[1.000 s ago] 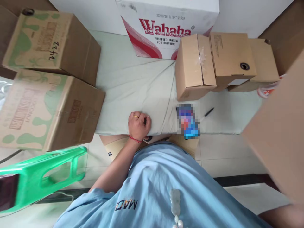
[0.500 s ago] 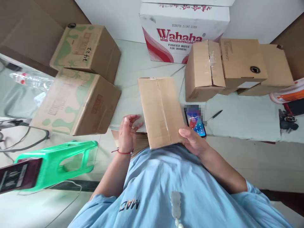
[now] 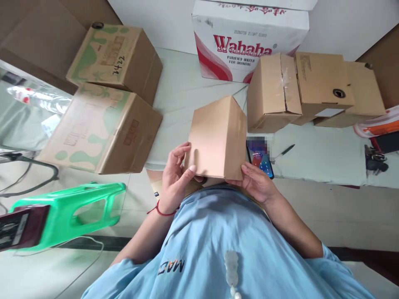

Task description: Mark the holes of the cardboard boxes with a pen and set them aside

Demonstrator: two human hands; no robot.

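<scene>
A plain brown cardboard box [image 3: 207,143] is held tilted in front of my body at the table's front edge, one broad face and a narrower side showing. My left hand [image 3: 176,174] grips its lower left corner, thumb on the broad face and fingers at the left edge. With the thumb on the narrow side, my right hand [image 3: 257,180] holds the lower right corner; its other fingers are partly hidden beneath. Just right of the box lies a phone [image 3: 261,160] with a lit screen. A black pen [image 3: 286,149] rests beyond the phone.
Two green-printed cartons [image 3: 84,128] stand at the left, several brown boxes [image 3: 271,91] at the right. Behind is a white Wahaha carton [image 3: 246,45]. A green plastic stool [image 3: 93,203] is at lower left, a plastic bottle [image 3: 40,99] at far left, keys [image 3: 376,160] at far right.
The box has been turned, so a plain broad face shows where the taped seam face was. My left hand, free before, has closed on its left corner. The right hand has kept hold.
</scene>
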